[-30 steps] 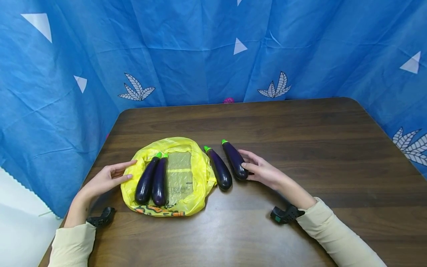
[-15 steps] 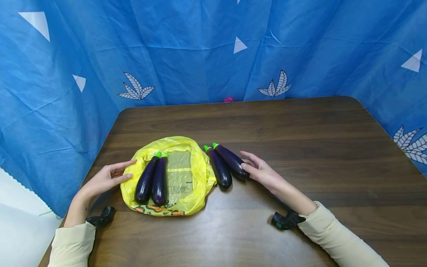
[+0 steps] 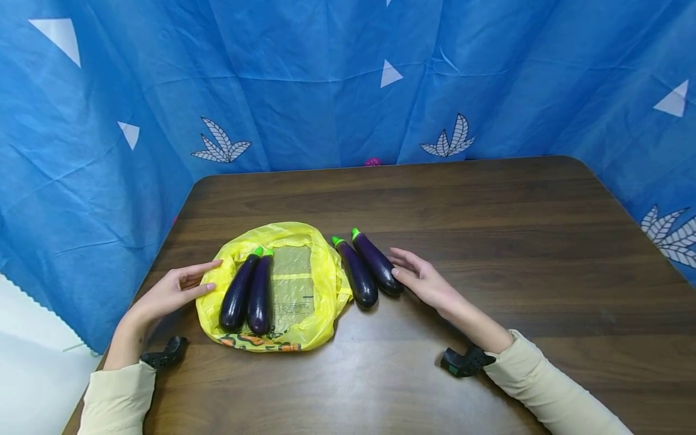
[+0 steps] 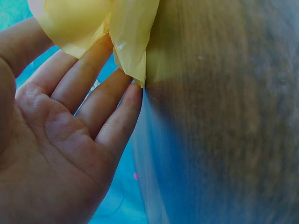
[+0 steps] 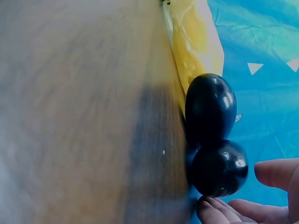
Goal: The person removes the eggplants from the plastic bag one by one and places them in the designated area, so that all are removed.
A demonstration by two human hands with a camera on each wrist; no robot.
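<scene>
A yellow plastic bag (image 3: 321, 266) lies with its mouth rolled wide. Two glossy purple eggplants (image 3: 260, 296) with green caps rest side by side inside it. At the bag's left edge is my left hand (image 3: 165, 296), fingers extended; the yellow plastic hangs at its fingertips (image 4: 135, 88) in the left wrist view. Two more eggplants lie to the bag's right, the nearer one (image 3: 356, 275) right by its rim. My right hand (image 3: 429, 284) is beside the outer eggplant (image 3: 379, 264), fingers loosely spread. The right wrist view has a gap between the thumb (image 5: 275, 172) and that eggplant.
Everything stands on a dark wooden table (image 3: 522, 241). A blue patterned curtain (image 3: 326, 90) hangs behind its far edge and along both sides. Each wrist wears a black camera, such as the right one (image 3: 464, 361).
The outer eggplant has shifted left against its neighbour and turned slightly. My right hand's hold on it has loosened. The left hand and the bag have stayed put.
</scene>
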